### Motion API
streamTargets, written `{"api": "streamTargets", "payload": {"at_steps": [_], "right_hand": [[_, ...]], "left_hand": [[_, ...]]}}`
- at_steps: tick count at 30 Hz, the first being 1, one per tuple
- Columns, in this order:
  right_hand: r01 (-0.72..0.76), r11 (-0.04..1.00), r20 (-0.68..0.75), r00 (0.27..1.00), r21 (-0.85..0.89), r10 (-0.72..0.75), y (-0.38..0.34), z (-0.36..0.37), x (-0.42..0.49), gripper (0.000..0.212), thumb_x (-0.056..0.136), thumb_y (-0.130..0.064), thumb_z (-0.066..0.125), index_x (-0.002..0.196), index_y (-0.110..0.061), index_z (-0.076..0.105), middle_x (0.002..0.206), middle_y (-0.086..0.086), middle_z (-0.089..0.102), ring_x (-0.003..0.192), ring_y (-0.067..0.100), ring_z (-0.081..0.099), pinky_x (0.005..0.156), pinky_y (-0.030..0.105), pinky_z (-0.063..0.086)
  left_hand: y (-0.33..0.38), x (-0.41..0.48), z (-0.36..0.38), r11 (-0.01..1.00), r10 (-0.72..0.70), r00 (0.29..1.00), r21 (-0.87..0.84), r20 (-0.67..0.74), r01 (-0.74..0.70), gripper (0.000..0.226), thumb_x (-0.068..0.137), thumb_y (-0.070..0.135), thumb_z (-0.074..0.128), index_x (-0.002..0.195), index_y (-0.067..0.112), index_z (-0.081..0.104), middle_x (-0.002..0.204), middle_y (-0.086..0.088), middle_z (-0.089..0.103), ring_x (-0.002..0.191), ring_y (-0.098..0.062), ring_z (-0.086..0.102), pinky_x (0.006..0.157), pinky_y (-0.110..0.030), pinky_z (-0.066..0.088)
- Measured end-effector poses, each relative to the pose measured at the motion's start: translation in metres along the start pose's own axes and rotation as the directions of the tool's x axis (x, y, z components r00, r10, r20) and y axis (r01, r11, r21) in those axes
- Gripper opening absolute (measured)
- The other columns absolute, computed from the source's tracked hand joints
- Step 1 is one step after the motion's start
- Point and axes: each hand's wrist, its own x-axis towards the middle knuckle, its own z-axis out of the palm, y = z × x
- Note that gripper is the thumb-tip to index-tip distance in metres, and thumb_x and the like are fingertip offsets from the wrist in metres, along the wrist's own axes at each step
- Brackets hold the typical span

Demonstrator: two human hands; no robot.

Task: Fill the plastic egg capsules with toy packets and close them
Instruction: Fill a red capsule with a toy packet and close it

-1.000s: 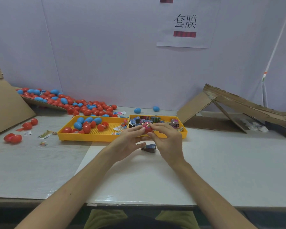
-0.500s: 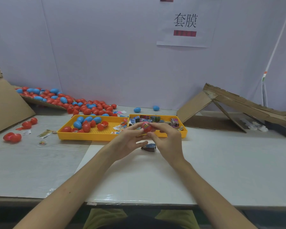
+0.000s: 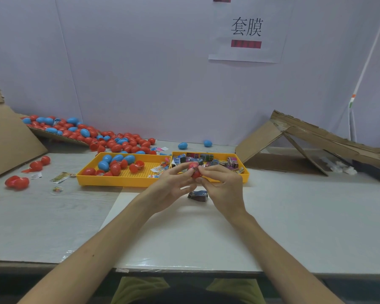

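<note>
A red egg capsule (image 3: 194, 170) is held above the table, just in front of the yellow trays. My left hand (image 3: 171, 189) and my right hand (image 3: 223, 189) both pinch it between fingertips and thumbs, one from each side. A dark toy packet (image 3: 197, 195) lies on the table under my hands. The left yellow tray (image 3: 121, 180) holds red and blue capsules and a few small packets. More toy packets fill the right yellow tray (image 3: 245, 174). Whether the held capsule is fully closed I cannot tell.
A heap of red and blue capsules (image 3: 92, 134) spills from cardboard at the back left. Loose red capsules (image 3: 16, 182) and small packets (image 3: 59, 177) lie on the left. Two blue capsules (image 3: 182, 145) sit by the wall. Folded cardboard (image 3: 298, 141) stands at the right.
Both hands stay together on the red capsule; the fingers have shifted slightly around it. Nothing else has moved.
</note>
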Motion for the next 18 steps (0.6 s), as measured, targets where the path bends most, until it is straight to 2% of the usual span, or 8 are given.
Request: {"api": "streamTargets", "payload": {"at_steps": [4, 7, 10, 14, 18], "right_hand": [[-0.011, 1.000, -0.006, 1.000, -0.018, 0.010, -0.0009, 0.0013, 0.0008, 0.037, 0.077, 0.000, 0.082, 0.112, -0.011, 0.076, 0.102, -0.009, 0.071, 0.097, -0.008, 0.062, 0.086, 0.010, 0.048], [-0.054, 0.999, 0.018, 0.998, 0.000, 0.054, -0.0019, 0.0022, 0.0021, 0.041, 0.081, -0.003, 0.080, 0.120, -0.014, 0.073, 0.106, -0.008, 0.073, 0.100, -0.006, 0.062, 0.086, 0.011, 0.046], [-0.055, 0.998, 0.043, 0.998, 0.004, 0.055, -0.0003, 0.0010, 0.0021, 0.037, 0.080, -0.003, 0.080, 0.116, -0.013, 0.075, 0.105, -0.010, 0.072, 0.099, -0.009, 0.062, 0.086, 0.010, 0.046], [-0.051, 0.998, 0.017, 0.999, 0.026, 0.051, 0.0008, -0.0009, 0.0011, 0.032, 0.076, -0.002, 0.084, 0.108, -0.007, 0.078, 0.099, -0.003, 0.076, 0.092, 0.006, 0.070, 0.085, 0.023, 0.056], [-0.091, 0.995, 0.036, 0.995, 0.047, 0.089, -0.0005, -0.0010, 0.0009, 0.033, 0.077, -0.001, 0.083, 0.108, -0.008, 0.078, 0.100, -0.002, 0.076, 0.092, 0.007, 0.070, 0.082, 0.028, 0.058]], "left_hand": [[0.0013, -0.0012, 0.0032, 1.000, -0.011, 1.000, 0.020, -0.013, 0.011, 0.043, 0.091, 0.025, 0.069, 0.133, 0.018, 0.063, 0.122, -0.007, 0.072, 0.110, -0.019, 0.070, 0.086, -0.027, 0.057], [0.0024, -0.0019, 0.0038, 1.000, -0.009, 1.000, 0.010, -0.009, 0.009, 0.044, 0.091, 0.024, 0.066, 0.135, 0.017, 0.062, 0.127, -0.009, 0.070, 0.108, -0.018, 0.069, 0.085, -0.027, 0.057], [0.0028, -0.0028, 0.0033, 1.000, -0.018, 1.000, 0.006, 0.005, 0.018, 0.044, 0.092, 0.022, 0.066, 0.135, 0.015, 0.062, 0.127, -0.012, 0.069, 0.107, -0.018, 0.069, 0.084, -0.027, 0.057], [0.0016, -0.0015, 0.0017, 0.999, -0.032, 0.999, 0.022, 0.004, 0.032, 0.040, 0.097, 0.018, 0.062, 0.137, 0.011, 0.060, 0.122, -0.009, 0.070, 0.107, -0.017, 0.069, 0.087, -0.028, 0.057], [0.0012, -0.0016, 0.0012, 0.999, -0.033, 0.999, 0.017, 0.000, 0.033, 0.038, 0.098, 0.015, 0.061, 0.136, 0.012, 0.061, 0.123, -0.009, 0.071, 0.111, -0.018, 0.070, 0.088, -0.030, 0.057]]}}
